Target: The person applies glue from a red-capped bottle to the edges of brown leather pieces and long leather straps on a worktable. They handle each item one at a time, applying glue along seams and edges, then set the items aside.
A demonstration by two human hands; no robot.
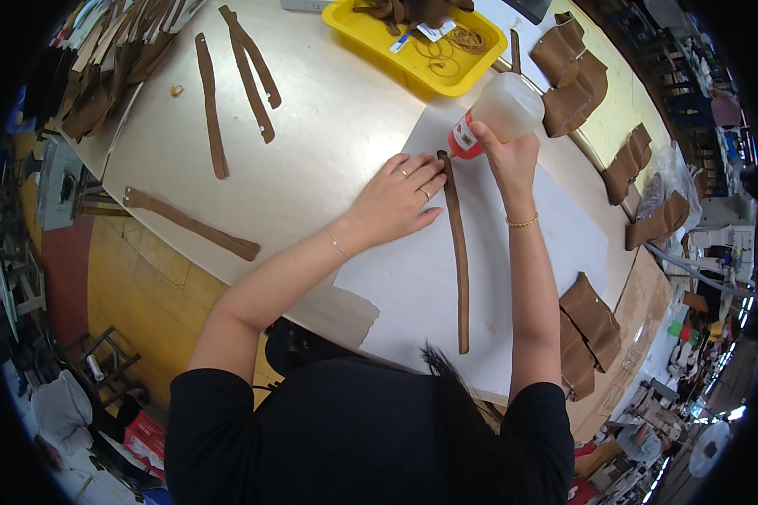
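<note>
My right hand (pixel 505 156) is wrapped round a translucent squeeze bottle (pixel 512 103), tilted so its red lower end points down and left. Its tip comes close to the upper end of a long narrow brown strip (pixel 458 252), and I cannot tell whether the two touch. That strip runs toward me over a pale sheet (pixel 387 290) on the table. My left hand (pixel 396 198) lies flat with fingers stretched out, the fingertips at the strip's upper left edge. Nothing is gripped in it.
A yellow tray (pixel 370 52) with brown pieces and rubber bands stands at the far side. More brown strips (pixel 210 109) lie on the left of the table (pixel 312 109). Folded brown pieces (pixel 589 324) line the right. A brown pile (pixel 101 93) fills the far left corner.
</note>
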